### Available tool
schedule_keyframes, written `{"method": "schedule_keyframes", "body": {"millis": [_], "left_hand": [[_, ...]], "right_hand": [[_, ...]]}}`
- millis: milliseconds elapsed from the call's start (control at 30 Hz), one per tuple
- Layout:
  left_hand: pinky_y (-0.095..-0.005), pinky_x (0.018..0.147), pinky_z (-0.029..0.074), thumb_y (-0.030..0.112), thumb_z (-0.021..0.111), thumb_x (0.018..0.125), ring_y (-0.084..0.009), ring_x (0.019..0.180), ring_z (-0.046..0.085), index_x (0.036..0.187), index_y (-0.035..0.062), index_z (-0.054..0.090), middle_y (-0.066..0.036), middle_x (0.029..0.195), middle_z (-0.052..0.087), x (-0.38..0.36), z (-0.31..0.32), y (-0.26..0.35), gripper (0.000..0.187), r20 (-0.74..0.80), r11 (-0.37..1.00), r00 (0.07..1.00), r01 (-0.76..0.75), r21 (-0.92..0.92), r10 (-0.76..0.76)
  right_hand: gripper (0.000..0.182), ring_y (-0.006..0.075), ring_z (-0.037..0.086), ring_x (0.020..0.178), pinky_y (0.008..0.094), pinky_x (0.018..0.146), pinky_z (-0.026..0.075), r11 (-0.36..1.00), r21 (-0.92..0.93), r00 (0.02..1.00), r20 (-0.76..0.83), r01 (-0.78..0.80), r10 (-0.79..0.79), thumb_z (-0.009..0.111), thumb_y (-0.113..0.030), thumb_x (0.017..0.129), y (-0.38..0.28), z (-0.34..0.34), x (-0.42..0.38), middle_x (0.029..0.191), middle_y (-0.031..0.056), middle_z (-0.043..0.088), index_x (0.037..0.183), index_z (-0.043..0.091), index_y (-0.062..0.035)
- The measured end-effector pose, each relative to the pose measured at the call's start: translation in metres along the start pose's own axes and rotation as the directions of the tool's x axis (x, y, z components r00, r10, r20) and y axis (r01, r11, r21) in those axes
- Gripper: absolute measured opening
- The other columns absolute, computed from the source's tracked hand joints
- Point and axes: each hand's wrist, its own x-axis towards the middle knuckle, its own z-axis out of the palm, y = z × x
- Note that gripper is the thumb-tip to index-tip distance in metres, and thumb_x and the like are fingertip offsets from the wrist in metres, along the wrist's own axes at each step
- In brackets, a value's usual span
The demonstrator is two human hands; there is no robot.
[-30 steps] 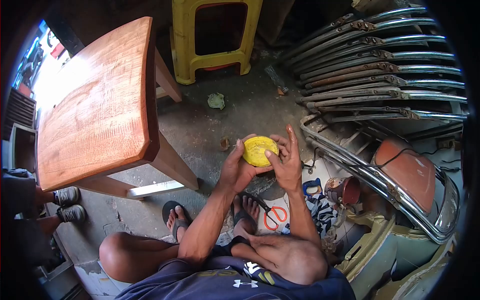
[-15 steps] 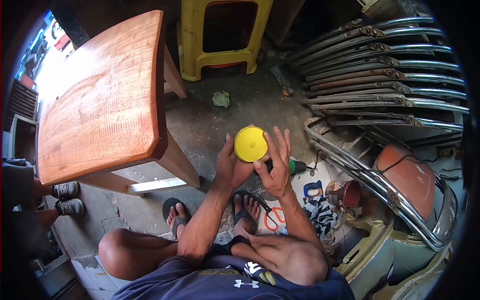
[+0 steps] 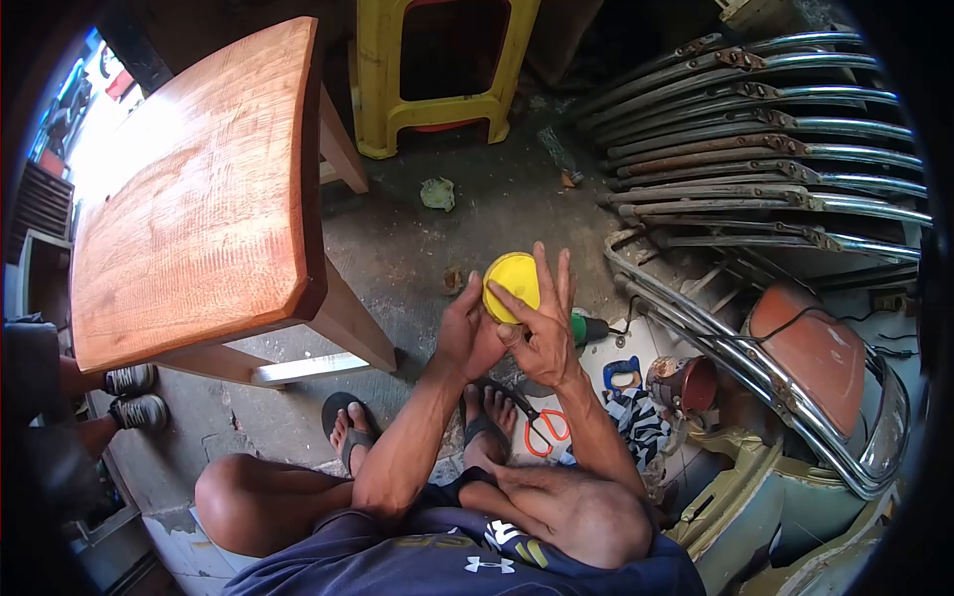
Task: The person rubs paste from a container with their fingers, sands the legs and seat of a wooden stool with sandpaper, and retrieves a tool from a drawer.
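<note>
Between my two hands, above the floor, is a round yellow disc [image 3: 516,272], its face tilted towards my right. My left hand [image 3: 469,330] is closed on its left edge, with the thumb up along the rim and the other fingers behind it, partly hidden. My right hand [image 3: 546,338] is at the right and lower edge. One of its fingers bends across the yellow face, while other fingers point up past the rim. Close beyond the right hand lies a green and black power tool [image 3: 588,329] with a cord.
A wooden stool [image 3: 199,214] stands left, a yellow plastic stool [image 3: 427,114] ahead. Stacked metal chair frames [image 3: 755,149] fill the right. Orange-handled scissors [image 3: 542,434], a blue-handled tool [image 3: 622,375], a checkered cloth [image 3: 638,427] and a can [image 3: 686,383] lie nearby. Another person's shoes [image 3: 139,409] show left.
The yellow disc has shifted slightly right and turned from facing me to a tilt. A finger of my right hand has moved from beside the rim onto its face.
</note>
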Motion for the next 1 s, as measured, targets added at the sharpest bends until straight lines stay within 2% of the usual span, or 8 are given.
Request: {"method": "schedule_keyframes", "body": {"millis": [33,300,433,567,600,700,833,1000], "left_hand": [[-0.0502,0.118,0.038,0.044,0.030,0.112,-0.0339,0.137,0.052,0.149,0.0029,0.044,-0.018,0.148,0.054,0.000,0.000,0.002,0.057,0.031,1.000,1.000,-0.006,-0.001,0.006],[-0.0546,0.119,0.037,0.042,0.028,0.113,-0.0353,0.141,0.048,0.152,0.0034,0.041,-0.019,0.152,0.050,-0.003,0.009,0.006,0.056,-0.053,0.996,0.997,-0.058,0.069,0.062],[-0.0494,0.121,0.035,0.044,0.027,0.113,-0.0323,0.143,0.046,0.153,0.0020,0.039,-0.017,0.154,0.047,-0.005,0.014,0.004,0.059,0.032,1.000,0.999,-0.008,0.003,0.008],[-0.0522,0.120,0.035,0.044,0.028,0.113,-0.0330,0.143,0.046,0.154,0.0023,0.038,-0.018,0.155,0.047,-0.006,0.010,0.008,0.060,0.012,0.998,1.000,-0.014,0.059,0.014],[-0.0509,0.121,0.035,0.045,0.028,0.113,-0.0327,0.144,0.046,0.154,0.0024,0.038,-0.018,0.155,0.047,-0.003,-0.008,0.010,0.060,0.216,0.994,0.976,0.035,-0.099,-0.013],[-0.0518,0.121,0.035,0.045,0.027,0.113,-0.0328,0.144,0.045,0.154,0.0023,0.037,-0.018,0.154,0.047,-0.007,0.018,0.010,0.061,0.042,0.999,0.999,-0.025,0.049,0.023],[-0.0559,0.120,0.035,0.046,0.025,0.113,-0.0339,0.144,0.045,0.154,0.0021,0.037,-0.018,0.154,0.047,-0.007,0.017,0.012,0.061,0.014,0.998,0.999,-0.039,0.051,0.039],[-0.0598,0.119,0.036,0.044,0.025,0.113,-0.0347,0.144,0.046,0.152,0.0036,0.040,-0.017,0.155,0.047,-0.007,0.017,0.015,0.058,0.079,0.997,0.996,-0.053,0.057,0.049]], "right_hand": [[0.063,0.0573,0.004,0.153,0.0758,0.116,0.003,0.999,-0.027,0.998,0.048,0.036,-0.035,0.048,-0.070,0.098,0.000,-0.001,0.000,0.170,0.0240,0.018,0.137,0.069,-0.0248],[0.055,0.0541,0.006,0.155,0.0734,0.118,0.004,0.994,-0.029,0.994,0.027,0.104,-0.103,0.056,-0.063,0.097,0.002,-0.012,0.003,0.168,0.0235,0.025,0.133,0.073,-0.0243],[0.056,0.0554,0.008,0.154,0.0736,0.118,0.003,0.996,-0.080,0.995,-0.090,-0.043,0.035,0.055,-0.063,0.097,0.010,-0.018,0.016,0.169,0.0223,0.024,0.134,0.071,-0.0255],[0.056,0.0564,0.008,0.154,0.0752,0.117,0.002,0.968,-0.154,0.980,0.073,0.196,-0.187,0.052,-0.062,0.099,0.001,-0.012,0.004,0.169,0.0235,0.022,0.139,0.068,-0.0268],[0.053,0.0561,0.007,0.154,0.0757,0.117,0.001,0.979,-0.151,0.990,0.007,0.138,-0.138,0.051,-0.061,0.100,0.002,-0.014,0.006,0.169,0.0234,0.022,0.140,0.067,-0.0295],[0.051,0.0555,0.006,0.154,0.0752,0.117,0.000,0.992,-0.123,0.990,-0.140,-0.041,0.024,0.053,-0.061,0.099,0.014,-0.017,0.013,0.170,0.0221,0.021,0.139,0.067,-0.0321],[0.057,0.0541,0.008,0.155,0.0699,0.120,0.003,0.931,-0.308,0.981,0.077,0.195,-0.180,0.042,-0.065,0.103,-0.001,-0.013,0.001,0.171,0.0218,0.018,0.140,0.067,-0.0289],[0.054,0.0540,0.007,0.155,0.0727,0.119,0.001,0.955,-0.288,0.996,-0.026,0.070,-0.081,0.046,-0.062,0.102,0.013,-0.026,0.008,0.171,0.0200,0.019,0.145,0.062,-0.0323]]}}
